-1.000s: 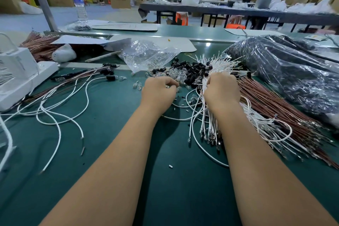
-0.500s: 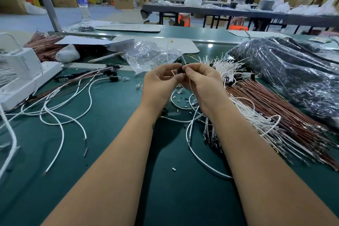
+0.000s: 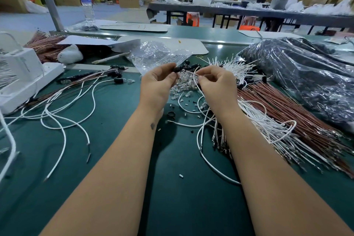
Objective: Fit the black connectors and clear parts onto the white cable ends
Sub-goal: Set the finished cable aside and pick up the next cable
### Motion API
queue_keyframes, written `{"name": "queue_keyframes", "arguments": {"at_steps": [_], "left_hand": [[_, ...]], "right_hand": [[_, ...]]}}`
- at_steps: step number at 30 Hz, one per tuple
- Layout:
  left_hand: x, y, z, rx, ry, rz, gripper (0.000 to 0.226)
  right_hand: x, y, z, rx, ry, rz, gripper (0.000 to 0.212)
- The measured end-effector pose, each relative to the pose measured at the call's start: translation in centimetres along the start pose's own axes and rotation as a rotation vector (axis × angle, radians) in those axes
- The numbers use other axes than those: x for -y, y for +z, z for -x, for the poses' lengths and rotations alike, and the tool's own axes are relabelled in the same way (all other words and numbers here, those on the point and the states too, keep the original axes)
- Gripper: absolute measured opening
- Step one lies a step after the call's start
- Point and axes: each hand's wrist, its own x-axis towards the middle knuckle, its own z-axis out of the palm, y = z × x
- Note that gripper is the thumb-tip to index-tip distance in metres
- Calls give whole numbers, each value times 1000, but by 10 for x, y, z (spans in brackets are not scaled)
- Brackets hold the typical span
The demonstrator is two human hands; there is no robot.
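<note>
While the left hand (image 3: 157, 84) pinches a black connector (image 3: 177, 69) between thumb and fingertip, the right hand (image 3: 216, 84) grips a white cable (image 3: 195, 82) near its end, the two held close but apparently not yet joined. Just beyond them lie loose black connectors and a heap of clear parts (image 3: 183, 86). A few finished cables (image 3: 92, 82) rest on the table (image 3: 118, 140) at left. The large bundle of white cables (image 3: 237, 69) at right looks unfitted, so most of the job seems left.
</note>
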Motion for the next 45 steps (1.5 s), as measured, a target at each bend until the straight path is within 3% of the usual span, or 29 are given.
{"name": "queue_keyframes", "arguments": {"at_steps": [16, 22, 31, 41, 45], "left_hand": [[5, 2, 0, 123, 42, -54, 27], [1, 3, 2, 126, -42, 55, 17], [0, 3, 2, 130, -61, 195, 31], [3, 3, 3, 175, -68, 26, 36], [2, 2, 4, 192, -55, -35, 41]], "right_hand": [[-1, 2, 1, -4, -73, 135, 20], [-2, 3, -1, 9, -3, 117, 18], [-3, 5, 2, 112, -18, 129, 16], [-2, 3, 2, 33, -76, 134, 16], [-1, 2, 3, 37, -71, 92, 26]]}}
